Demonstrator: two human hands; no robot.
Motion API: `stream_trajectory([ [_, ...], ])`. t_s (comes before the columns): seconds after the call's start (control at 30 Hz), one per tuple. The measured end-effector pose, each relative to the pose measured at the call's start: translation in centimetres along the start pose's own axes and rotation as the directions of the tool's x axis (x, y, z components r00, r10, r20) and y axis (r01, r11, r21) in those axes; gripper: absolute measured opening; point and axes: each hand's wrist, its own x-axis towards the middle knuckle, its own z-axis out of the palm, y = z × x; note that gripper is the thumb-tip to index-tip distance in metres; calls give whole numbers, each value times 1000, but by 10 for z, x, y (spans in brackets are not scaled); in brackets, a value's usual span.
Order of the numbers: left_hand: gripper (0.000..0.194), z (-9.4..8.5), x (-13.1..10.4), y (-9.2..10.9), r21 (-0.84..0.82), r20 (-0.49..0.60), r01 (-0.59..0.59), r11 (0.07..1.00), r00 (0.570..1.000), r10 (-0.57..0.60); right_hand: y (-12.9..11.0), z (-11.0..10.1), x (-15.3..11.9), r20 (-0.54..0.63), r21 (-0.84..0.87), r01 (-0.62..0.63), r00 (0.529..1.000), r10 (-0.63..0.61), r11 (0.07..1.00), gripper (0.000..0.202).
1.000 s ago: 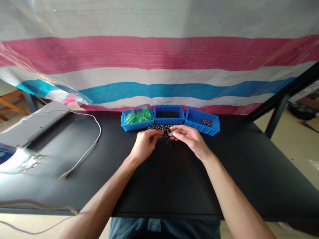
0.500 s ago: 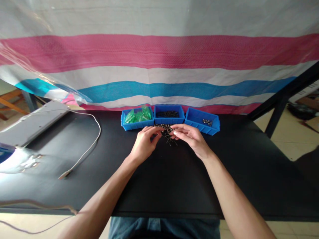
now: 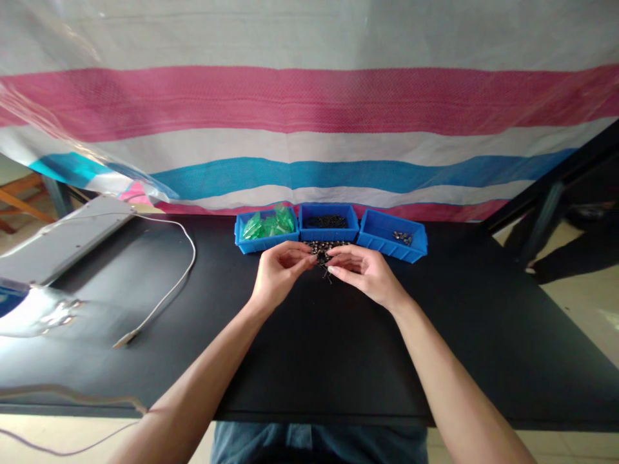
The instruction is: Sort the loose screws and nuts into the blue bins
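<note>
A pile of small dark, shiny screw-like pieces (image 3: 325,247) lies on the black table just in front of the bins. At its left side, my left hand (image 3: 279,274) has thumb and forefinger brought together in a pinch. My right hand (image 3: 366,272) faces it from the right, fingers curled and their tips close to the thumb. Whatever sits between the fingertips of either hand is too small to make out. A few thin dark pieces (image 3: 327,276) stick out of the pile toward me, between the two hands.
Behind the pile stand three blue bins: one with green plastic pieces (image 3: 268,225), one with dark screws (image 3: 329,222), one with a few metal parts (image 3: 402,238). A white cable (image 3: 186,277) and a grey metal box (image 3: 72,235) lie left. A striped sheet (image 3: 309,103) hangs behind.
Both hands have shifted slightly toward me, and their fingertips have rearranged over the near side of the pile. At far right, a person's dark-clothed leg has come into view.
</note>
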Motion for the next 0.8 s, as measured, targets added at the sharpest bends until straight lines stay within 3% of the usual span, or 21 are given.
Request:
stream_trajectory([
  [0.23,38,4,-1,2,-63,-19,91,994,996,-93,0,6,-1,8,100,-27,1000,27,995,29],
  [0.53,36,7,-3,-3,-64,42,94,993,995,-92,-1,7,0,2,174,-66,998,67,982,30],
  [0.67,26,8,-6,-4,163,105,-73,984,993,57,-1,5,1,-67,161,-38,997,49,986,28],
  [0.73,18,7,-6,-7,380,126,-224,898,974,190,-1,5,2,-135,236,4,990,28,972,36],
  [0.8,16,5,-7,-11,554,213,-366,747,931,298,-1,7,2,-168,327,44,986,12,944,59],
])
